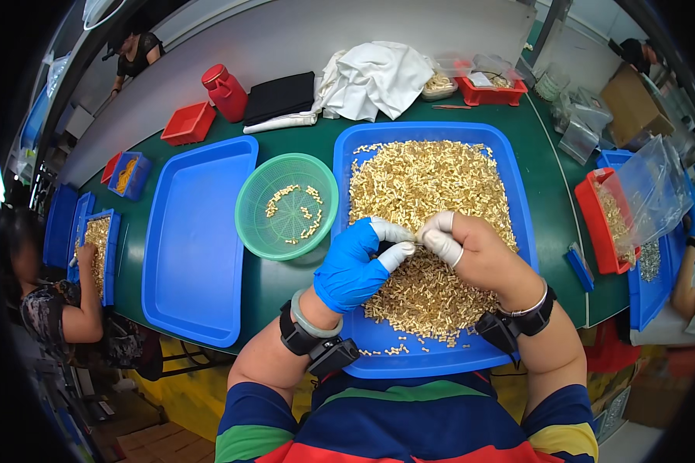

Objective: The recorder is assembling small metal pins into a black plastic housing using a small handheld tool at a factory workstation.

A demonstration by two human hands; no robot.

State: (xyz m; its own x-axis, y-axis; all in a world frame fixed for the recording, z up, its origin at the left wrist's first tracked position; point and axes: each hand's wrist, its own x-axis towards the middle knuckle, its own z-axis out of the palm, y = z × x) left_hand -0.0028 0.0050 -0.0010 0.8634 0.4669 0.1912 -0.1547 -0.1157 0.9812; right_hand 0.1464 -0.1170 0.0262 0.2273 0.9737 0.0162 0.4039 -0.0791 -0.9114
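A blue tray [523, 224] in front of me holds a big heap of small gold-coloured metal parts [428, 181], each narrow in the middle and wider at its ends. Above the heap, my left hand [357, 264], in a blue glove with white finger cots, pinches with thumb and forefinger. My right hand [483, 251], bare but for white cots on thumb and finger, meets it tip to tip. Between the fingertips sits a tiny piece, mostly hidden, so its kind does not show. Left of the tray, a green plastic sieve [253, 181] contains a scattering of the same gold parts.
A second blue tray [197, 247] lies at the left. Along the back stand a red bin [189, 123], a red flask [225, 92], folded black cloth [279, 96], white cloth [378, 77] and a red box [493, 91]. Co-workers sit at both sides; a red bin [604, 224] is at the right.
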